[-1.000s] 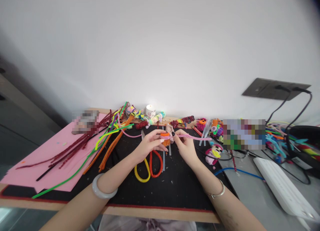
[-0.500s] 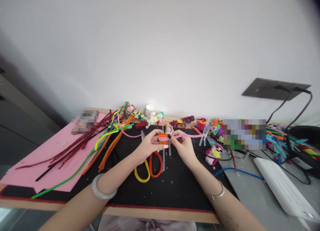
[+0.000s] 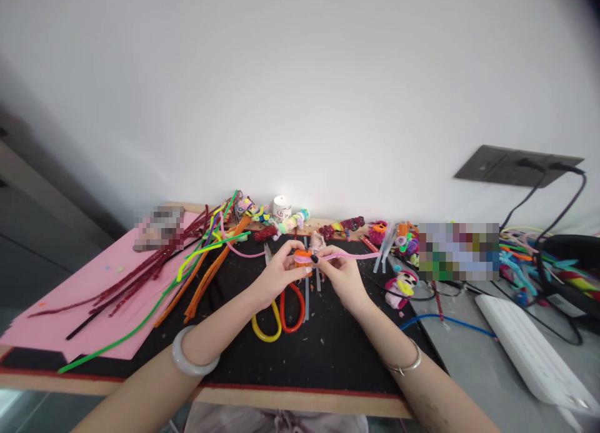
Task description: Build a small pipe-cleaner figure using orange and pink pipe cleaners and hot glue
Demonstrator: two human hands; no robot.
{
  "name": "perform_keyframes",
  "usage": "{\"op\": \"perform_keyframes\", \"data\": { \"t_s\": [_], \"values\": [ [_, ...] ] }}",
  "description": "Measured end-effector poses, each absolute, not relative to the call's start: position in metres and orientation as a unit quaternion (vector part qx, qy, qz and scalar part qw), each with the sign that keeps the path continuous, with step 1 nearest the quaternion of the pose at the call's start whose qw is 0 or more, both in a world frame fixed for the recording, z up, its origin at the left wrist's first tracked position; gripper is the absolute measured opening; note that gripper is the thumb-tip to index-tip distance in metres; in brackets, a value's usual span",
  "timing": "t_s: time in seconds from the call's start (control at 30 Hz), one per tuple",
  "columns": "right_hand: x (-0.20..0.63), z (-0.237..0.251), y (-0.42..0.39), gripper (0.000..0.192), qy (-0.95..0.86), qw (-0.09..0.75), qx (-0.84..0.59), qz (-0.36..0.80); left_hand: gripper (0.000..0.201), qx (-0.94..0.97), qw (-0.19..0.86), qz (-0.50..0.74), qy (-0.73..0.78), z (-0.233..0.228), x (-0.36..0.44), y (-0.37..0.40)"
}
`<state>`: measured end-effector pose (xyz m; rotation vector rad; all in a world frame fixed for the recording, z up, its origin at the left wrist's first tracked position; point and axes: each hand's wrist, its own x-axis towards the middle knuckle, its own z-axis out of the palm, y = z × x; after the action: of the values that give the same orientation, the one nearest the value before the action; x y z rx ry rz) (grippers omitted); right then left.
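Note:
Above the black mat [image 3: 262, 373], my left hand [image 3: 280, 275] is closed around a small orange pipe-cleaner piece [image 3: 301, 272]. A pink pipe cleaner [image 3: 357, 255] lies across the front of that piece, and its loose end sticks out to the right. My right hand [image 3: 341, 275] pinches the pink pipe cleaner close beside the orange piece. Below my hands rest scissors with one yellow and one red handle [image 3: 292, 330]; my left hand hides part of their blades. Clear glue sticks [image 3: 307, 302] lie just behind the scissors.
Pink sheets [image 3: 94, 295] with red, orange and green pipe cleaners [image 3: 135, 323] lie at the left. A white paper cup [image 3: 282, 208] stands against the wall. A finished penguin-like figure [image 3: 401, 289] sits at the right, near cables and a white power strip [image 3: 529, 352].
The orange piece has tipped and shifted slightly left in my left hand. The pink pipe cleaner's loose end has drawn a little to the left, and my right hand stays close to it.

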<state>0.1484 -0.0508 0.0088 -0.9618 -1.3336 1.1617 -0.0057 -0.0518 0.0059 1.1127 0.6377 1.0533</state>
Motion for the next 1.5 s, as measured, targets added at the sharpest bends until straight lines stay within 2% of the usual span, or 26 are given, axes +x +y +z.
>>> {"op": "perform_keyframes", "data": {
  "t_s": [0.17,0.37,0.67,0.93,1.13,1.5],
  "values": [
    [0.1481,0.0071,-0.05,0.013,-0.529,0.552,-0.397,0.508,0.039,0.476,0.683,0.475,0.285,0.0023,-0.005,-0.0504],
    [0.1465,0.0083,-0.0502,0.014,-0.492,0.564,-0.389,0.538,0.037,0.444,0.698,0.469,0.309,0.0024,-0.0045,-0.0513],
    [0.1454,0.0099,-0.0516,0.024,-0.451,0.543,-0.384,0.595,0.035,0.399,0.733,0.471,0.284,0.0052,-0.0046,-0.0527],
    [0.1428,0.008,-0.0545,0.023,-0.445,0.541,-0.382,0.603,0.031,0.384,0.753,0.468,0.259,0.0042,-0.0071,-0.0524],
    [0.1425,0.0081,-0.0558,0.023,-0.453,0.53,-0.382,0.606,0.034,0.38,0.756,0.468,0.256,0.0043,-0.0077,-0.051],
    [0.1426,0.0082,-0.0537,0.022,-0.461,0.557,-0.39,0.57,0.042,0.394,0.743,0.471,0.267,0.0041,-0.0081,-0.0496]
  ]
}}
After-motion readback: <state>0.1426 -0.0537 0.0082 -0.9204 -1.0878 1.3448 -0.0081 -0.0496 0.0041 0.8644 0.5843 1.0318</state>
